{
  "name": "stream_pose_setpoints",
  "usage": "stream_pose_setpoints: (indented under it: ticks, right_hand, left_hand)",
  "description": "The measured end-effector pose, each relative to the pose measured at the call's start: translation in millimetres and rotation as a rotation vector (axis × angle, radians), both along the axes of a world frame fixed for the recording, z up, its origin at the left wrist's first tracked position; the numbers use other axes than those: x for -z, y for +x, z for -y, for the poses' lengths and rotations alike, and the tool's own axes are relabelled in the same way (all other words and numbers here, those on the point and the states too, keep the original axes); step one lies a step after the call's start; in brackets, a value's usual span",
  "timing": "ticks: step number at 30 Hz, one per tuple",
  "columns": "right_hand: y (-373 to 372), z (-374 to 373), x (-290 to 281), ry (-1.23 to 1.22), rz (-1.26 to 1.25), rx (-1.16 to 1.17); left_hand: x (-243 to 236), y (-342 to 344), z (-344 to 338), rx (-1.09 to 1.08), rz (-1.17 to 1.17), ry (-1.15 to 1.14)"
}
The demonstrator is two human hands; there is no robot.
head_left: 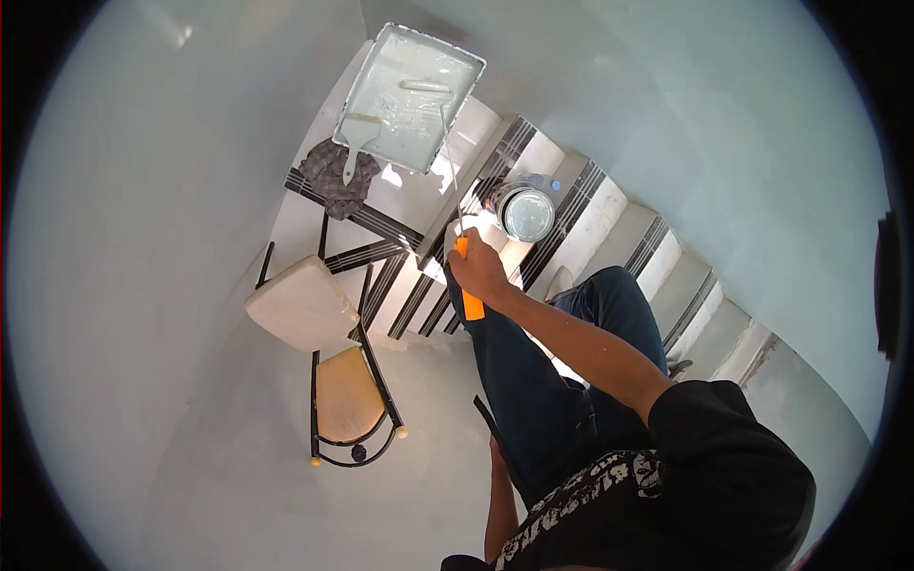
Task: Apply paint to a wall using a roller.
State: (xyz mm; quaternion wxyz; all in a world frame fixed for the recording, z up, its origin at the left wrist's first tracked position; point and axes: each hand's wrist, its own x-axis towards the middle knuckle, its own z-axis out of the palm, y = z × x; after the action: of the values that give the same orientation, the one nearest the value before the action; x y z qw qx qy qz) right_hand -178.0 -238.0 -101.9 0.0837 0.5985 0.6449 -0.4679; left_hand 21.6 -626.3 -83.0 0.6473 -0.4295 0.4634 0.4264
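My right hand (476,257) is closed round the orange handle (472,305) of a roller, whose thin rod runs up to the roller head (426,86) in the pale paint tray (381,52). A wide brush (353,152) lies over the tray’s lower left edge, beside a crumpled checked cloth (335,186). An open can (528,214) of pale paint stands on a step, right of the rod. My left hand (496,449) is low beside my thigh at a dark bar (484,412), its fingers mostly hidden.
Stairs (619,230) with dark striped edging descend to the right under my legs. A metal-framed chair (347,395) with cream and tan pads lies below, left of me. Pale curved walls (143,238) enclose the stairwell on both sides.
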Motion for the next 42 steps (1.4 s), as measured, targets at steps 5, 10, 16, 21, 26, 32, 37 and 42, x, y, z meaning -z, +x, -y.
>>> stream_pose_setpoints:
  ticks: [5, 10, 16, 21, 26, 32, 37, 42]
  right_hand:
    - [35.8, -15.6, -33.4, -0.123, -0.233, 0.066]
    - [55.4, -50.6, -65.0, -0.563, -0.425, 0.378]
    - [67.7, -57.6, -107.3, -0.618, -0.426, 0.219]
    - [119.5, -57.4, -163.7, -0.498, -0.474, 0.126]
    - [195.1, -47.6, -242.8, -0.491, -0.440, 0.193]
    - [276.8, -30.4, -341.5, -0.469, -0.457, 0.241]
    - [330.1, 6.5, -380.9, -0.407, -0.484, 0.493]
    - [361.6, 56.0, -419.4, -0.366, -0.535, 0.730]
  left_hand:
    - [-19.1, -26.9, 31.9, -0.038, -0.098, 0.106]
    - [-45.4, -67.6, -10.1, 0.197, -0.245, -0.004]
    - [7.8, -98.1, 24.1, 0.278, -0.197, 0.124]
    - [-3.0, -158.6, -14.4, 0.692, -0.252, 0.144]
    - [-50.6, -240.5, -71.8, 1.014, -0.452, 0.059]
    - [-55.4, -323.3, -162.2, 1.144, -0.652, 0.161]
    - [-59.7, -318.5, -261.9, 1.218, -0.705, 0.288]
    - [-74.3, -290.7, -314.3, 1.480, -0.675, 0.367]
